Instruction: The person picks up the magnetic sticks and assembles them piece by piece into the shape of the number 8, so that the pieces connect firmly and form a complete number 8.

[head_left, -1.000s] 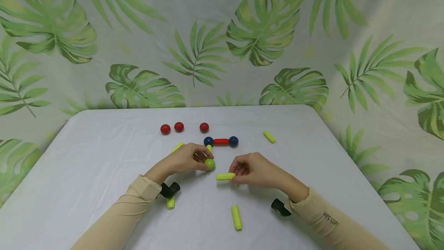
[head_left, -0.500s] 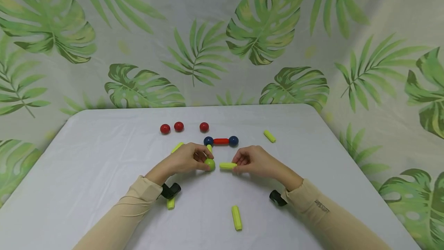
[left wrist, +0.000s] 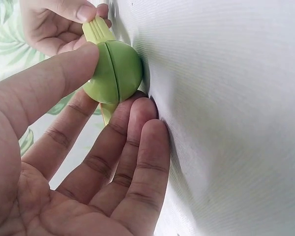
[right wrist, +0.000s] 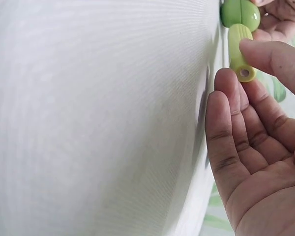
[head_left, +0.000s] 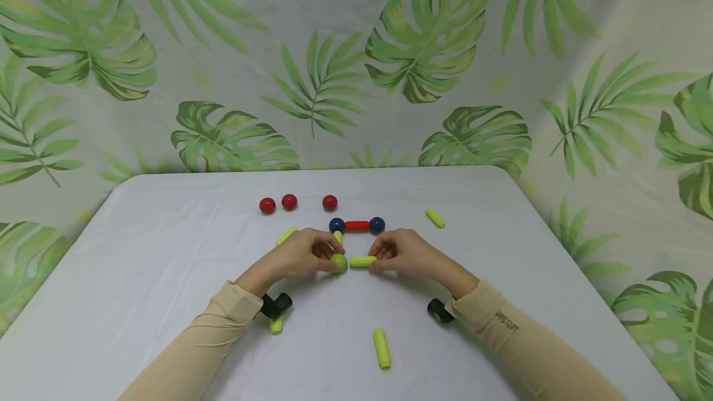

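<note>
My left hand (head_left: 301, 254) holds a glossy green ball (head_left: 338, 263), thumb on its side in the left wrist view. From that ball a yellow-green rod (head_left: 338, 237) runs back to a blue ball (head_left: 337, 225). A red rod (head_left: 357, 226) joins this to a second blue ball (head_left: 377, 224). To the right, my right hand (head_left: 406, 254) pinches another yellow-green rod (right wrist: 240, 49) between thumb and fingers. Its far end points at the green ball, very close to it; whether they touch I cannot tell. A hole shows in its near end in the right wrist view.
Three red balls (head_left: 289, 202) lie toward the back of the white table (head_left: 167, 252). Loose yellow-green rods lie at the back right (head_left: 435, 217), at the front (head_left: 382, 348), behind the left hand (head_left: 286, 236) and beside the left wrist (head_left: 276, 325).
My right hand has moved back and slightly left, bringing its rod level with the green ball and nearer to it. The left hand stays in place on the ball.
</note>
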